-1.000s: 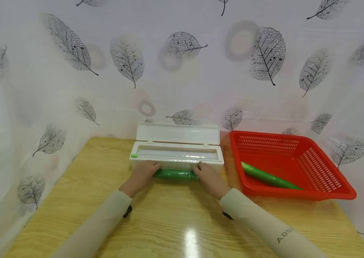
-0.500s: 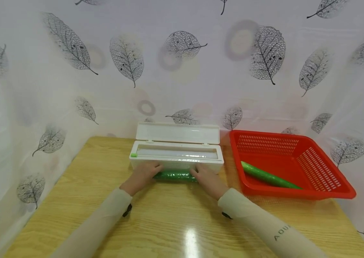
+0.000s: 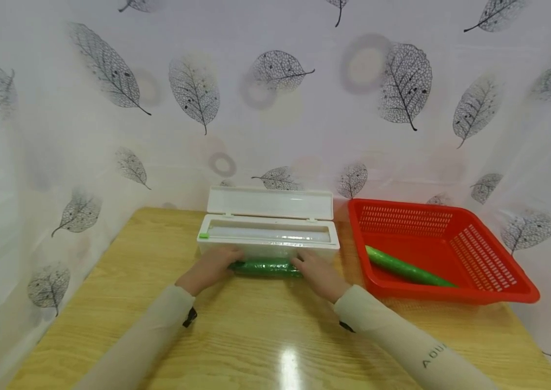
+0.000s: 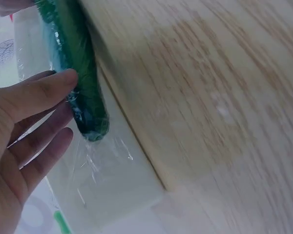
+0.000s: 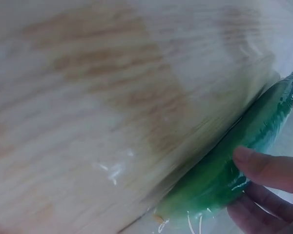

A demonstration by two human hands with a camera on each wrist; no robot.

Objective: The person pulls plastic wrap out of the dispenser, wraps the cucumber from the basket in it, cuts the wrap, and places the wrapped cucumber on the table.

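Holding a film-wrapped cucumber point(image 3: 267, 267) near its two ends with left hand point(image 3: 211, 266) and right hand point(image 3: 321, 275), lengthwise before an open white box point(image 3: 269, 251).
Pinched on each side between thumb and partly curled fingers, with a tip projecting past either thumb in the wrist views; hidden at both tips by the hands in the head view, cut off at the upper edge in the left wrist view; impossible to tell whether resting on the tabletop point(image 3: 251, 325) or raised.
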